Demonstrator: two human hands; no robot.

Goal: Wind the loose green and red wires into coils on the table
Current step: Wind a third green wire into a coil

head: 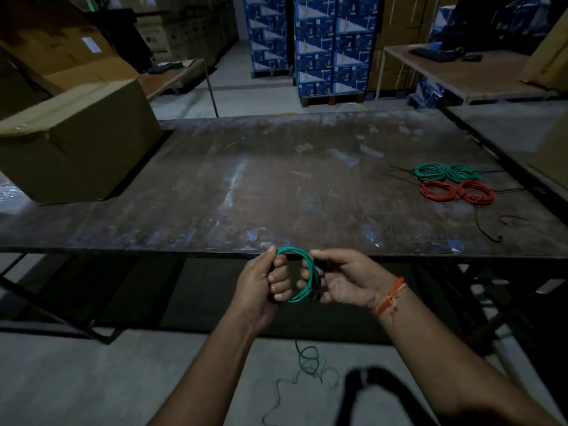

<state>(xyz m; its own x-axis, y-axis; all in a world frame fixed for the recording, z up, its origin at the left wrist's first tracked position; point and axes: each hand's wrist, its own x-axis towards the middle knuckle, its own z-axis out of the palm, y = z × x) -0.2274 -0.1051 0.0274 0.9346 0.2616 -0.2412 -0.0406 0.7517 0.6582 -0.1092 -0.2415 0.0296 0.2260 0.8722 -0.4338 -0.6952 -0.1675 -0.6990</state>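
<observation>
A green wire coil hangs in the air just in front of the table's near edge, held between both hands. My left hand grips its left side with curled fingers. My right hand pinches its right side, thumb on top. Loose green wire trails on the floor below. On the table at the right lie two green coils and two red coils, side by side.
A big cardboard box stands on the table's left end. Thin dark wire ends lie near the coils. Another table and stacked blue boxes stand beyond. A dark shoe is on the floor.
</observation>
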